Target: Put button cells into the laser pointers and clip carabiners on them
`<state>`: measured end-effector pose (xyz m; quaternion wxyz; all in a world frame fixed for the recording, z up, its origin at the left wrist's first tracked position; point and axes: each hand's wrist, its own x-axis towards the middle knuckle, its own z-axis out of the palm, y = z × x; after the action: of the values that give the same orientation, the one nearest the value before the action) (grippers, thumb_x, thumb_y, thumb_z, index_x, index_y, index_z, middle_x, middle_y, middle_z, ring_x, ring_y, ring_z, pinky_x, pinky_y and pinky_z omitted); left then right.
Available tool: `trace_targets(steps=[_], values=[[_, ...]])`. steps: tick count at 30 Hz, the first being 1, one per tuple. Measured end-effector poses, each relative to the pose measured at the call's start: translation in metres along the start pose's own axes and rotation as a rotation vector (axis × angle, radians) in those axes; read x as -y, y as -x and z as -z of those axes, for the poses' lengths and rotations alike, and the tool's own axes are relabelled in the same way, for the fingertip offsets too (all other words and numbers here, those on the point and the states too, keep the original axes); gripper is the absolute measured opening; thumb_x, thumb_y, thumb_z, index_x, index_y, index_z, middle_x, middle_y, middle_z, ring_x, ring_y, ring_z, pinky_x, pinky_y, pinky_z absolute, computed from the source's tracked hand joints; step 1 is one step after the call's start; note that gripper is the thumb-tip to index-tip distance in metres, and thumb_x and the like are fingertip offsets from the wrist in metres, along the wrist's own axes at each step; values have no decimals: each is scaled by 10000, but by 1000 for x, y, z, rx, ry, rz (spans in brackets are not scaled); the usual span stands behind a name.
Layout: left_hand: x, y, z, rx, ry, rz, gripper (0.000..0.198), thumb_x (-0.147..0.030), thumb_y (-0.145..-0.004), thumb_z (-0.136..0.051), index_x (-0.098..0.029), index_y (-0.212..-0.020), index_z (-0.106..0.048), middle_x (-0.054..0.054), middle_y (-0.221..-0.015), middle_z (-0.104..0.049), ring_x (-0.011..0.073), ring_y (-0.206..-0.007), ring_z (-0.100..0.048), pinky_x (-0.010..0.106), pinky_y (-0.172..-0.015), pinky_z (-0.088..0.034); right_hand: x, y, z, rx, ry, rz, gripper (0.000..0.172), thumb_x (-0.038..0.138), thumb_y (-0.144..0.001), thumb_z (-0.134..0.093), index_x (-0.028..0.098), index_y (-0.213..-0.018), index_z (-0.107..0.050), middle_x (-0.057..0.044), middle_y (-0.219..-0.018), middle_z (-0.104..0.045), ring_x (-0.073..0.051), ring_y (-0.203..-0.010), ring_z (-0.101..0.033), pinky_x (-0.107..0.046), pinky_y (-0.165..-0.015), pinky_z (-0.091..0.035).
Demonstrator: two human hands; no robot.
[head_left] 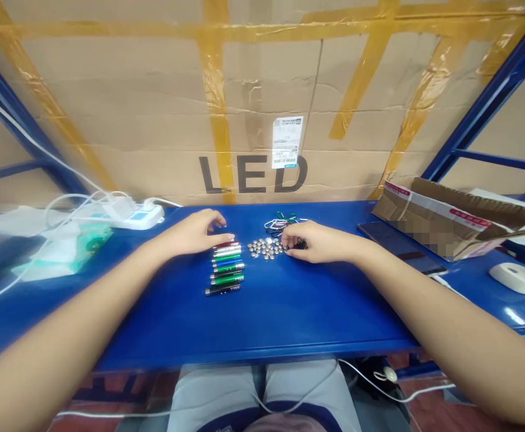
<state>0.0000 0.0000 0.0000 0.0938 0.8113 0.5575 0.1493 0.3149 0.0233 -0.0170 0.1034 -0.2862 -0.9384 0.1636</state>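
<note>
My left hand [193,231] hovers by the far end of a row of small metal pen-like flashlights, its thumb apart from its fingers and close to a red one [227,245]. Silver, blue, green and black ones follow nearer to me, with a black flashlight [223,290] closest. Right of the row lies a loose pile of small silver button cells [266,248]. At the pile's right edge is my right hand [314,242], fingers curled together; something dark shows under them, but what they hold is hidden. Behind it lie several thin cord loops [276,224], partly covered.
On the right of the blue table [289,318] are an open cardboard box [437,222], a dark phone [401,247] and a white mouse-shaped object [521,278]. A white power strip [143,217] and a tissue pack [71,249] lie left. A large carton [163,108] stands behind.
</note>
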Motion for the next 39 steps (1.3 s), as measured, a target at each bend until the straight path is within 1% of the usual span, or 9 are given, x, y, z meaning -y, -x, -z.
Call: trace_targets(steps=[2, 6, 10, 16, 21, 26, 30, 34, 39], values=[[-5, 1, 5, -37, 28, -122, 538, -649, -721, -692, -174, -974, -676, 84, -970, -697, 214, -832, -619, 308, -725, -474, 1, 0, 0, 0, -6, -3, 135, 123, -813, -579, 175, -918, -646, -49, -904, -689, -168, -796, -616, -281, -730, -474], [-28, 14, 13, 293, 140, -372, 352, -529, -729, -755, -192, -822, -722, 9, -747, -661, 139, -664, -572, 251, -617, -421, 4, 0, 1, 8, -2, -22, 157, 106, -803, -571, 165, -910, -670, -49, -865, -695, -163, -753, -619, -275, -694, -476], [-48, 27, 11, 451, 94, -403, 269, -460, -732, -783, -212, -828, -748, -2, -719, -684, 139, -649, -608, 242, -592, -410, 7, -2, 3, 20, 8, -54, 157, 103, -801, -573, 156, -893, -689, -47, -826, -702, -158, -712, -620, -269, -666, -472], [-50, 32, 6, 434, -15, -404, 124, -350, -746, -777, -238, -798, -763, -10, -713, -720, 141, -620, -624, 248, -578, -396, 8, -1, 6, 41, -21, -96, 152, 99, -806, -584, 160, -887, -698, -47, -831, -724, -161, -719, -642, -261, -663, -472], [-53, 33, 7, 462, 46, -438, 54, -271, -773, -735, -226, -785, -763, -13, -692, -698, 123, -591, -602, 242, -572, -408, 5, 0, 5, 55, -6, -92, 136, 103, -824, -587, 165, -882, -693, -56, -874, -737, -168, -741, -642, -266, -674, -463], [-65, 33, -2, 372, 401, -460, 110, -288, -788, -743, -189, -835, -738, 12, -773, -689, 128, -694, -606, 233, -657, -483, 6, -1, 3, 63, 10, -132, 116, 121, -842, -588, 165, -896, -681, -61, -882, -732, -175, -739, -632, -271, -658, -451], [-70, 31, -19, 368, 820, -296, 166, -308, -844, -712, -177, -943, -686, 57, -985, -730, 146, -840, -676, 271, -796, -544, 9, -3, -1, 28, 27, -94, 109, 99, -841, -581, 160, -874, -665, -66, -895, -725, -173, -762, -634, -273, -691, -458], [-71, 26, -35, 274, 1083, -116, 173, -305, -867, -695, -170, -955, -632, 76, -993, -756, 163, -879, -708, 304, -824, -559, 12, -5, -4, -86, 29, -46, 69, 134, -857, -588, 161, -872, -649, -65, -870, -711, -172, -758, -625, -286, -705, -464], [-75, 23, -44, 116, 1076, -33, 249, -302, -805, -760, -154, -971, -650, 91, -1004, -752, 187, -927, -700, 325, -849, -554, 22, -7, -11, -338, -202, 31, 109, 185, -867, -590, 186, -970, -626, -35, -885, -705, -160, -812, -648, -302, -780, -504]])
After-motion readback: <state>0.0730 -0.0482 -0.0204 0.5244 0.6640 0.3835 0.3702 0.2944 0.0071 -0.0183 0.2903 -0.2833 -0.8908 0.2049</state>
